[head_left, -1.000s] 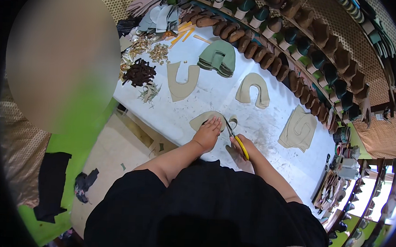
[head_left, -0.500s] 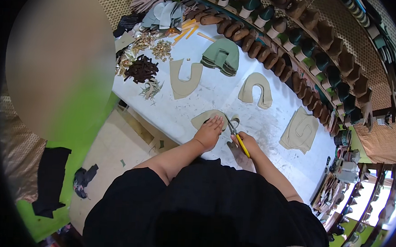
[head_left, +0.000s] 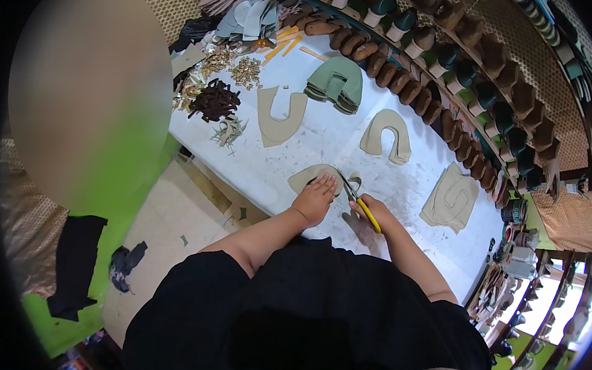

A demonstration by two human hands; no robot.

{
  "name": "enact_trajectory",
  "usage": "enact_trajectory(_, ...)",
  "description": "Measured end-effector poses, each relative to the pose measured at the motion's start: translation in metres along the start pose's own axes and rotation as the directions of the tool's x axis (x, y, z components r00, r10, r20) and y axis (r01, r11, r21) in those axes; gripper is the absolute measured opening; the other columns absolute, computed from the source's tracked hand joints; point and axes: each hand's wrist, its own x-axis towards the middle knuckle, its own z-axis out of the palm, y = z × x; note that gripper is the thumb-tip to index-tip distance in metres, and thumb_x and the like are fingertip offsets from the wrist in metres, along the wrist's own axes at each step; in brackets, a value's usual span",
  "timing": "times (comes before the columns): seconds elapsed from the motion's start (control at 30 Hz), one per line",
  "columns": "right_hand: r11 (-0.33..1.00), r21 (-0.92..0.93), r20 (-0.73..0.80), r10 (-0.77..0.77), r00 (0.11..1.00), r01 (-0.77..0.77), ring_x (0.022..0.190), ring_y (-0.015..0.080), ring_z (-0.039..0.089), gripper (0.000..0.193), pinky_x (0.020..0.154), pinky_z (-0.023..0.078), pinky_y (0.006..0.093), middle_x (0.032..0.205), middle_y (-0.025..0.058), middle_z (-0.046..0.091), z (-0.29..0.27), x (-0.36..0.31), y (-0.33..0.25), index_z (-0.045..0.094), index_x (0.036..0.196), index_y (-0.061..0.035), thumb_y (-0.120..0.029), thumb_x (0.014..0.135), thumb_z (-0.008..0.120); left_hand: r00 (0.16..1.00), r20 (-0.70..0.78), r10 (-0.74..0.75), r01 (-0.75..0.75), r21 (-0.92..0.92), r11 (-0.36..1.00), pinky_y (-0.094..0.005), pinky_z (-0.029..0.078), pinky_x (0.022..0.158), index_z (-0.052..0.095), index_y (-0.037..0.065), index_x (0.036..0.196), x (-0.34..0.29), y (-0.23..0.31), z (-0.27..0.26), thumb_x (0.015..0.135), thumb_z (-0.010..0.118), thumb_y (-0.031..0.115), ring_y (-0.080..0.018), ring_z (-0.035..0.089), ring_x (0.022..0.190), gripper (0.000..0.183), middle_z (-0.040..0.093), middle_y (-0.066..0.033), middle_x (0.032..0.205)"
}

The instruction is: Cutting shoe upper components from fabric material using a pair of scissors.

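Observation:
My left hand [head_left: 315, 198] lies flat with fingers stretched out, pressing a beige curved shoe-upper piece [head_left: 301, 180] onto the white table. My right hand [head_left: 373, 210] is wrapped round the yellow handles of a pair of scissors [head_left: 368, 216]. The dark blades meet the piece's right edge, just beside my left fingertips. A narrow curled offcut strip [head_left: 355, 180] stands next to the blades. Part of the piece is hidden under my left hand.
Beyond my hands lie U-shaped beige pieces [head_left: 267, 124], an arched beige stack [head_left: 372, 132] and a green stack [head_left: 346, 87]. Flat beige sheets [head_left: 442, 206] are at the right. Dark scraps [head_left: 213, 101] and gold bits [head_left: 247, 71] sit far left. Shoe lasts [head_left: 408, 92] line the far edge.
The scissors and my right hand have shifted slightly to the right. My left hand stays pressed on the beige piece. The whole view has moved a little.

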Motion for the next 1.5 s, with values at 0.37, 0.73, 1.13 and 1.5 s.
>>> enact_trajectory(0.37,0.960,-0.278,-0.096,-0.063,0.993,0.034,0.090,0.0387,0.066,0.058,0.079,0.052,0.0432,0.093,0.0200,0.069,-0.001,-0.001,-0.014,0.062,0.103,-0.0028,-0.056,0.081,0.070,0.997,-0.063,0.033,-0.033,0.001,0.999,-0.0435,0.030,0.116,0.053,-0.002,0.135,0.000,-0.003,0.004,0.096,0.051,0.017,-0.0325,0.042,0.139,0.043,0.047,-0.0168,0.148)
enact_trajectory(0.73,0.884,-0.464,-0.151,-0.149,0.977,0.063,0.089,0.0406,0.066,0.049,0.076,0.052,0.0464,0.092,0.0193,0.070,-0.012,-0.005,-0.019,0.061,0.100,-0.0036,-0.046,0.079,0.075,0.999,-0.037,0.018,-0.017,0.014,1.000,-0.0430,0.028,0.117,0.052,-0.001,0.136,-0.001,-0.004,0.007,0.098,0.049,0.019,-0.0312,0.039,0.141,0.044,0.046,-0.0162,0.149)
enact_trajectory(1.13,0.998,-0.069,0.101,-0.004,0.995,0.011,0.066,0.0190,0.062,0.047,0.061,0.050,0.0349,0.073,0.0091,0.065,-0.026,-0.005,0.002,0.066,0.093,-0.0061,-0.053,0.090,0.066,0.985,-0.146,0.089,-0.102,-0.090,0.991,-0.0438,0.036,0.112,0.064,0.001,0.120,-0.007,-0.002,-0.002,0.092,0.057,0.014,-0.0297,0.054,0.128,0.032,0.062,-0.0136,0.130)
enact_trajectory(1.5,0.967,0.239,0.060,0.078,0.995,-0.090,0.047,0.0154,0.053,0.051,0.046,0.044,0.0310,0.057,0.0031,0.051,0.017,-0.028,0.012,0.059,0.086,-0.0056,-0.055,0.097,0.053,0.981,0.178,-0.076,0.051,0.141,0.989,-0.0452,0.034,0.108,0.043,0.001,0.143,0.006,0.043,-0.024,0.086,0.065,0.037,-0.0247,0.037,0.139,0.071,0.042,-0.0126,0.151)
